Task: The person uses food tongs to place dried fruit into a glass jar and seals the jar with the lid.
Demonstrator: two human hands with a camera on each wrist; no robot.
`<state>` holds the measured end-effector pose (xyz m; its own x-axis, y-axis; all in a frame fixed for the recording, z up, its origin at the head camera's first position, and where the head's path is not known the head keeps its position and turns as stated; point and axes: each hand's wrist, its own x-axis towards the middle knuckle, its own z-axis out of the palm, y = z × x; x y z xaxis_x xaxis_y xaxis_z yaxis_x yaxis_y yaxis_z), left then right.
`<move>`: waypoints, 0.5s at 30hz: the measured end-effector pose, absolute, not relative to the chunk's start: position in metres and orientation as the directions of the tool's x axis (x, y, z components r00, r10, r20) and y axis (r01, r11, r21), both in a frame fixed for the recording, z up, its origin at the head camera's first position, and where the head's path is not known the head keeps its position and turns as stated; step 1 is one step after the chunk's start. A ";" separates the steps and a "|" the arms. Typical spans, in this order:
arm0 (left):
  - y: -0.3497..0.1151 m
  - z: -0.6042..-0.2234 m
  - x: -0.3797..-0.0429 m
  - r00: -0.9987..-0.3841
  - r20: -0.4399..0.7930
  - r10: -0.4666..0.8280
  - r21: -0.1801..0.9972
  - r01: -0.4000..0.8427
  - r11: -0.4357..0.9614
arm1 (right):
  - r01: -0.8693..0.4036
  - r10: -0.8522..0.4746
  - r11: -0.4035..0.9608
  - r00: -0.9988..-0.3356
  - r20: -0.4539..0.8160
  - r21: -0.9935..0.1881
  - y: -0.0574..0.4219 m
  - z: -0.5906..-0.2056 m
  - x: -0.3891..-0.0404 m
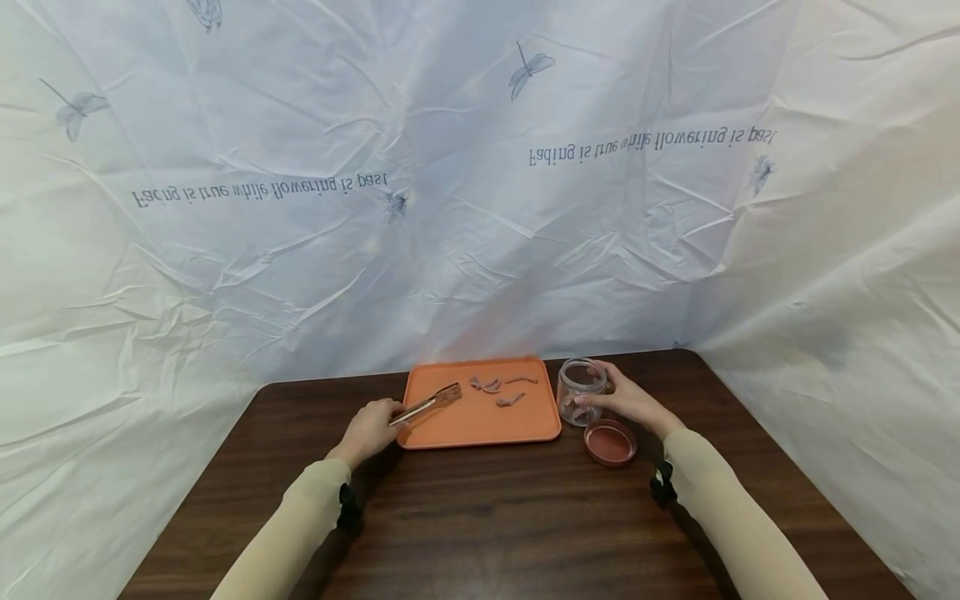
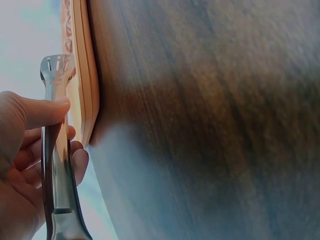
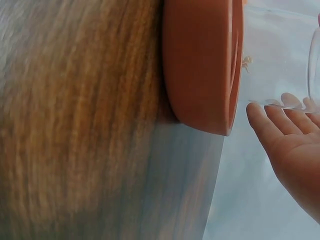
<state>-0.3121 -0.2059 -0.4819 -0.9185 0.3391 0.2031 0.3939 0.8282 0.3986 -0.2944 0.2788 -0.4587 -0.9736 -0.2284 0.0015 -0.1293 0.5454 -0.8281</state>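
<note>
My left hand (image 1: 372,427) holds metal tongs (image 1: 427,404) with the thumb laid along one arm. The slotted heads of the tongs (image 2: 57,65) point over the left part of an orange tray (image 1: 468,429). Several thin, curled brownish strips (image 1: 510,401) lie on the tray, to the right of the tong heads. At the tray's right side my right hand (image 1: 630,402) grips an upright, clear jar (image 1: 581,382), thumb on the near side and fingers behind. Small pieces show low in the jar. Its mouth is uncovered, and a reddish-brown lid (image 1: 610,442) lies just in front.
The dark wooden table (image 1: 495,525) ends in an edge right behind the tray. A white, wrinkled sheet (image 1: 480,250) printed with dragonflies and lettering hangs behind the table and at both sides.
</note>
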 end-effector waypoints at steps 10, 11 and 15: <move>-0.206 -0.476 -0.312 -0.919 0.222 0.325 0.423 0.391 0.818 | -0.144 -0.236 0.542 -0.972 0.014 -0.828 0.278 -0.458 -0.293; -0.207 -0.475 -0.313 -0.918 0.227 0.324 0.423 0.393 0.817 | -0.143 -0.235 0.539 -0.972 0.014 -0.830 0.278 -0.458 -0.293; -0.209 -0.467 -0.315 -0.912 0.255 0.320 0.417 0.403 0.815 | -0.140 -0.235 0.538 -0.972 0.012 -0.832 0.278 -0.459 -0.292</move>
<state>-0.3146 -0.2087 -0.4674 -0.9124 0.3201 0.2552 0.4026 0.8146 0.4174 -0.2920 0.2783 -0.4587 -0.9719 -0.2349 0.0117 -0.1400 0.5375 -0.8315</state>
